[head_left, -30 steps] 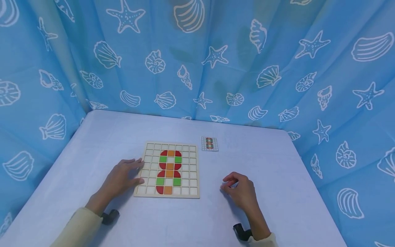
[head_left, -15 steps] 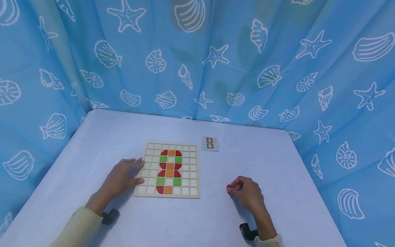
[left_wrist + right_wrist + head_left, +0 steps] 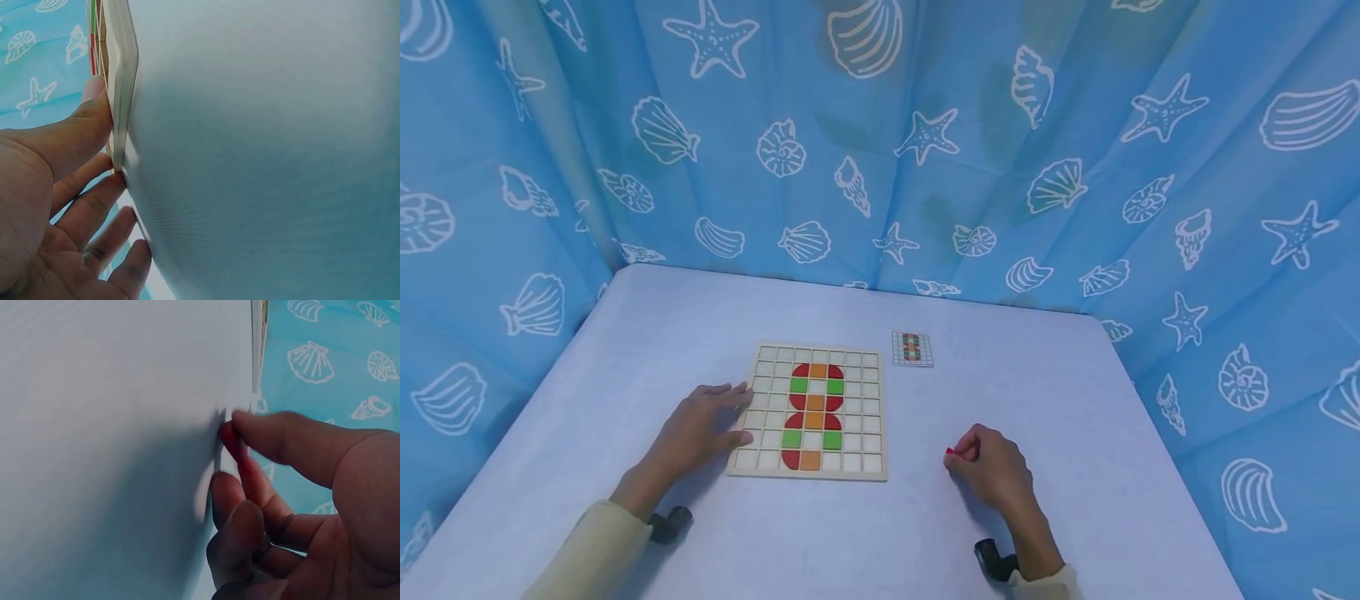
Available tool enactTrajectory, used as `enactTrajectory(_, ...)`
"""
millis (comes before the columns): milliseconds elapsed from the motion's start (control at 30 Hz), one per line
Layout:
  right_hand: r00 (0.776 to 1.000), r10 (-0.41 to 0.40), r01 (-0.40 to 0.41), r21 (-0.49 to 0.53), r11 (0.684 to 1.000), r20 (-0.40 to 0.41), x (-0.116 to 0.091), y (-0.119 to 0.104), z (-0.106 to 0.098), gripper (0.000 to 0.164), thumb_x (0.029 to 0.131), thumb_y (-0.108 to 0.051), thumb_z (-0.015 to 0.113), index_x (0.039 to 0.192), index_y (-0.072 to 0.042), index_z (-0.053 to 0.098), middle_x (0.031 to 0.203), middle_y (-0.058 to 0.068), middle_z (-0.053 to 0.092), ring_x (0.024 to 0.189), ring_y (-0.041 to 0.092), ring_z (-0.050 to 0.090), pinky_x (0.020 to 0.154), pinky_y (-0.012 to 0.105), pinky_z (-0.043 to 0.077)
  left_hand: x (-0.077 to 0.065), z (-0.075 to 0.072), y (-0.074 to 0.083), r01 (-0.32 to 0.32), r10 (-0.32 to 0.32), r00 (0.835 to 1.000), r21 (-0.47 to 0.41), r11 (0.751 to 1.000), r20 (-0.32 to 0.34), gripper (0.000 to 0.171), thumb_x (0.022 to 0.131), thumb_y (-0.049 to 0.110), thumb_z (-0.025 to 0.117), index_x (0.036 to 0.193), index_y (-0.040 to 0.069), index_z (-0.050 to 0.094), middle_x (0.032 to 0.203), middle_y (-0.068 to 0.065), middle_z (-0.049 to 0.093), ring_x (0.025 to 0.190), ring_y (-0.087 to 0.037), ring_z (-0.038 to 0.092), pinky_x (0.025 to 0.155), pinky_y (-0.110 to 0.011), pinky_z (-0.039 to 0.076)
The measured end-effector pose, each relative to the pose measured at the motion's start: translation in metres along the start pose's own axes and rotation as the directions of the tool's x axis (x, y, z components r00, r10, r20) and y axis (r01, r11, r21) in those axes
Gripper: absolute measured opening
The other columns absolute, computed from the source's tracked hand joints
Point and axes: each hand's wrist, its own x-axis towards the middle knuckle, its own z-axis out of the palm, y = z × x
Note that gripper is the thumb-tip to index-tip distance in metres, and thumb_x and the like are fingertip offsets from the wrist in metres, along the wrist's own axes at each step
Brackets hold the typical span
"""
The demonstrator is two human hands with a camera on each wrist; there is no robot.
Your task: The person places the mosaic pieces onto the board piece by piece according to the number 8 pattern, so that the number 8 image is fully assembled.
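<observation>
A square wooden grid board (image 3: pixel 865 400) lies on the table. Red, green and orange tiles (image 3: pixel 814 403) form a figure-eight shape in its cells. My left hand (image 3: pixel 696 433) rests at the board's left edge; in the left wrist view the thumb (image 3: pixel 94 119) touches the edge and the other fingers spread loosely beneath. To the right of the board, my right hand (image 3: pixel 996 471) pinches a small red tile (image 3: pixel 950 452) between thumb and fingers, low over the table. The right wrist view shows the red tile (image 3: pixel 231 439) edge-on, partly covered by the fingertips.
A small card (image 3: pixel 912 348) printed with a grid and a similar coloured figure lies behind the board, to its right. White cloth covers the table (image 3: pixel 1037 367). A blue curtain (image 3: pixel 880 150) with shell and starfish prints hangs around its back and sides.
The right hand moved right and a red tile came into sight in its pinch; since then it has shifted slightly back left. The left hand has stayed at the board.
</observation>
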Motion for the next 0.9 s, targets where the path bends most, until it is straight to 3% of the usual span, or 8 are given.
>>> enactTrajectory(200,0.999,-0.033,0.033,0.01,0.999,-0.009,0.001,-0.009,0.007,0.021,0.09,-0.019,0.082,0.094,-0.015,0.062,0.076,0.002,0.059,0.067,0.018,0.055,0.056,0.03,0.041,-0.001,-0.001,0.002,-0.005,0.005,1.0,-0.003,1.0,-0.001,0.072,0.086,0.02,0.09,0.15,0.006,0.06,0.157,-0.018,0.058,0.147,-0.047,0.049,0.116,-0.065,0.047)
enactTrajectory(433,1.0,-0.031,0.031,0.061,0.998,0.005,0.002,-0.021,0.013,0.022,0.091,-0.027,0.084,0.097,-0.015,0.067,0.074,0.003,0.059,0.067,0.019,0.054,0.056,0.029,0.042,-0.001,-0.001,0.001,-0.022,0.022,1.0,-0.005,1.0,-0.009,0.072,0.086,0.02,0.09,0.149,0.005,0.06,0.156,-0.018,0.058,0.147,-0.047,0.05,0.116,-0.065,0.047)
enactTrajectory(567,0.999,-0.035,0.034,0.085,0.996,0.008,0.003,-0.018,0.009,0.015,0.091,-0.021,0.084,0.101,-0.016,0.073,0.078,0.002,0.062,0.074,0.019,0.056,0.06,0.03,0.045,0.0,-0.001,0.001,-0.023,0.023,1.0,-0.004,1.0,-0.007,0.071,0.085,0.02,0.09,0.149,0.006,0.061,0.156,-0.017,0.058,0.146,-0.047,0.05,0.116,-0.065,0.047)
enactTrajectory(900,0.998,-0.036,0.032,0.07,0.997,0.053,0.006,-0.008,0.006,0.023,0.086,-0.015,0.09,0.097,-0.015,0.069,0.087,0.003,0.063,0.082,0.02,0.056,0.063,0.029,0.048,-0.001,-0.002,0.004,-0.005,0.005,1.0,0.009,1.0,0.007,0.072,0.086,0.021,0.09,0.15,0.006,0.06,0.158,-0.018,0.057,0.147,-0.048,0.048,0.116,-0.066,0.046)
